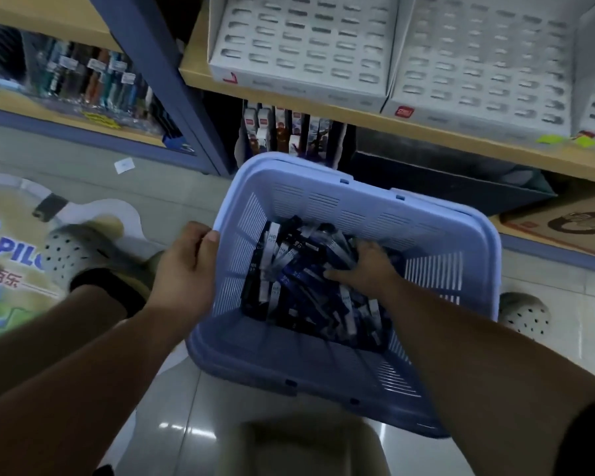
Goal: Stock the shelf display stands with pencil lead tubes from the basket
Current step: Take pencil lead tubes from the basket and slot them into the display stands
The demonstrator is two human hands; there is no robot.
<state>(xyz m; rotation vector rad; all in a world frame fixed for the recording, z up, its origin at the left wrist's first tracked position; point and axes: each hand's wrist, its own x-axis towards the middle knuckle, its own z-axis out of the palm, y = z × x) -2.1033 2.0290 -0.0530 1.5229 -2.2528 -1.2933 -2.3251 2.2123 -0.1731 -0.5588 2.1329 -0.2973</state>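
Tiled shop floor [193, 201]; L hand [182, 269] grips basket [358, 207], R hand [366, 269] in tubes [289, 269]

Head camera looks steeply down, close above the basket [354, 201].

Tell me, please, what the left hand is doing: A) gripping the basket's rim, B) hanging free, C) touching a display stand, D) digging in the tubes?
A: the left hand curls its thumb over the basket's left rim; the right hand is the one among the tubes.
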